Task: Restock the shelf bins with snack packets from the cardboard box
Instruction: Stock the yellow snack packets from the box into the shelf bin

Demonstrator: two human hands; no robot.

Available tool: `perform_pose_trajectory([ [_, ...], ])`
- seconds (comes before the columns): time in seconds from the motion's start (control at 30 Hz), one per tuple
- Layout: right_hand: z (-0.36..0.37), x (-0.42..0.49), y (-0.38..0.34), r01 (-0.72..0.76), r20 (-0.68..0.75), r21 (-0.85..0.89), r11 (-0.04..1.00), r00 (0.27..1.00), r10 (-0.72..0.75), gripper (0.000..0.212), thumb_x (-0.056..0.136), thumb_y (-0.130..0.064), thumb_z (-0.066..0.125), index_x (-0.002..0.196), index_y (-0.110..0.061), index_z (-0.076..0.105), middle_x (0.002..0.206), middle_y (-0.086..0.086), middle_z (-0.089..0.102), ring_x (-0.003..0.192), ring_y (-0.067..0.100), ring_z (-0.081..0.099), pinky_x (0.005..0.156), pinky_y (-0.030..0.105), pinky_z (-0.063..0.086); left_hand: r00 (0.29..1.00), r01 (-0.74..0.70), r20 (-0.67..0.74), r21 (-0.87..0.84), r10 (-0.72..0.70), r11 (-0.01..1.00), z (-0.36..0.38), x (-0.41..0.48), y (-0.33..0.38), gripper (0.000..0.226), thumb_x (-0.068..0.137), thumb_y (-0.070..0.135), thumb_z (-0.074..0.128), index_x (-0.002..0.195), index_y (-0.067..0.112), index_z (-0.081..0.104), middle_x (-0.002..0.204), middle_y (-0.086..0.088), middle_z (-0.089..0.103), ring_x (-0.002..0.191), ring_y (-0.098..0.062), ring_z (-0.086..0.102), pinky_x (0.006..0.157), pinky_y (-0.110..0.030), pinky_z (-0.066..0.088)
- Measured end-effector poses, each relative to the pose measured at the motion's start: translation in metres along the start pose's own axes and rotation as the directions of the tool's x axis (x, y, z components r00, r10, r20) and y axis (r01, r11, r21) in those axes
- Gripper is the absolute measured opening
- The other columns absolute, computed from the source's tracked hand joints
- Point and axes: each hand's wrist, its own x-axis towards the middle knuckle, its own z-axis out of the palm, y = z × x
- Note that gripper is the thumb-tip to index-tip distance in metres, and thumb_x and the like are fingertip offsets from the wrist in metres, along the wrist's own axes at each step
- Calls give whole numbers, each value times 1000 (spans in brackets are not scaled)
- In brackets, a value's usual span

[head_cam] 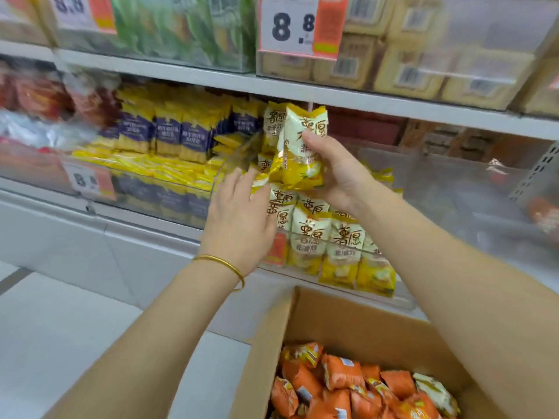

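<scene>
1. The right hand (335,173) grips a bunch of yellow-and-white snack packets (299,158) round the middle, above the clear shelf bin (403,294).
2. The left hand (239,219) is unclenched, fingers straight, tips at the bunch's lower left edge.
3. The packets look light, puffy, slick and crushable, so a loose mid-body hold seems wisest.
4. They read "薯愿"; a price card (292,27) above both hands reads "8.8".
5. The cardboard box (348,322), below the right forearm, holds orange packets (341,376).

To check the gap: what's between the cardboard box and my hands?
A row of upright yellow packets stands there, as the head view shows.
</scene>
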Motion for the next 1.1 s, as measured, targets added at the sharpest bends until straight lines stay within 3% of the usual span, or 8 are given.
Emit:
perform_pose_trajectory([
  [0.1,15,43,10,13,-46,-64,998,999,-16,35,83,-23,71,112,-9,58,82,1,71,75,18,69,71,35,56,1000,-20,-14,27,20,999,11,-2,-7,54,84,35,33,115,6,65,131,-21,54,128,-40,43,105,-56,34],
  [0.27,27,89,16,32,-147,-150,988,988,-54,94,43,-46,88,126,-15,58,111,2,71,103,20,67,100,45,48,999,-14,-36,-10,14,1000,24,-2,-12,54,84,35,32,116,6,64,129,-23,55,126,-40,46,104,-58,36],
  [0.37,27,96,21,3,-140,-322,947,989,-51,79,56,-43,86,125,-18,57,115,1,68,106,19,64,98,42,49,999,7,-44,-56,-9,998,26,0,-9,53,81,32,33,115,5,64,126,-23,57,123,-40,50,101,-59,39],
  [0.5,21,94,15,-102,-224,-288,952,974,36,86,49,-49,89,124,-16,60,111,0,70,103,16,64,98,38,47,997,40,-57,-118,-47,992,25,5,-5,52,76,30,32,107,4,65,122,-22,58,120,-40,50,99,-57,41],
  [0.63,13,83,1,-72,-349,-234,970,937,-15,49,74,-36,80,112,-11,62,87,-2,70,63,5,67,54,18,52,996,66,-57,-114,-72,991,25,5,-6,54,75,32,30,105,4,65,123,-23,57,120,-41,49,101,-56,40],
  [0.8,33,87,19,-83,-414,-303,949,909,-53,75,72,-47,79,128,-5,51,119,5,63,107,24,61,96,44,50,995,80,-46,-123,-87,989,23,6,-3,65,73,35,21,114,5,62,133,-22,50,128,-39,41,107,-50,32],
  [0.97,59,96,28,-131,-396,-694,708,891,-223,61,88,-52,58,122,-2,50,121,12,57,113,29,54,94,38,45,996,77,-26,-128,-81,989,23,5,-4,68,73,36,17,116,6,60,136,-21,46,131,-37,37,108,-48,31],
  [1.1,57,89,30,-150,-303,-788,597,939,-165,64,86,-55,59,123,-3,49,121,10,59,114,29,56,97,41,45,997,74,9,-144,-74,987,20,4,-5,73,72,39,12,121,9,56,142,-18,40,136,-34,28,111,-45,25],
])
